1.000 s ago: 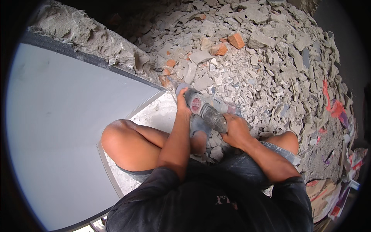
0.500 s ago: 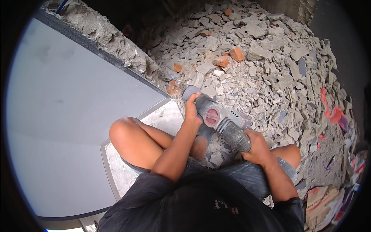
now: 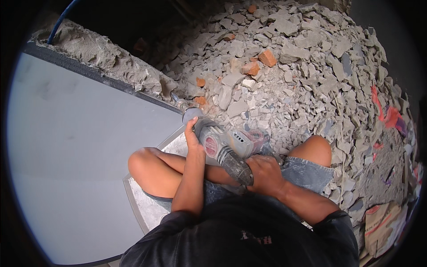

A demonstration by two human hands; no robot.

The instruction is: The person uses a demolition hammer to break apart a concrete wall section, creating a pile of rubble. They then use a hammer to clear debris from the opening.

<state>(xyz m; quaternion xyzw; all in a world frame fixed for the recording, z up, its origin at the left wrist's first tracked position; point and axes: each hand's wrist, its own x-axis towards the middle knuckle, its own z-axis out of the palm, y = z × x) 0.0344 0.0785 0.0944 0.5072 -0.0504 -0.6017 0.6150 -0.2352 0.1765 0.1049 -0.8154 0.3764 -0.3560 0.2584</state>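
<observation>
A dusty grey rotary hammer [image 3: 227,149] lies across my lap, held in both hands. My left hand [image 3: 192,134] is wrapped round its front, just behind the nose collar. At its rear, my right hand [image 3: 266,172] closes on the handle. The metal bit [image 3: 176,99] points up and left, its tip at the broken end of a rough concrete edge [image 3: 147,80]. I cannot tell how deep the tip sits. Beside that edge runs a smooth grey panel [image 3: 89,147] with a dark border.
A heap of broken concrete [image 3: 302,49] spreads ahead and to the right, with orange brick pieces [image 3: 267,58] in it. A blue cable [image 3: 60,22] rises at the far left. Red plastic scraps [image 3: 391,116] and a torn paper sack [image 3: 378,224] lie at the right.
The rotary hammer has moved left and turned, so its bit now meets the concrete edge. Both hands have moved left with it, and my right knee has drawn inward.
</observation>
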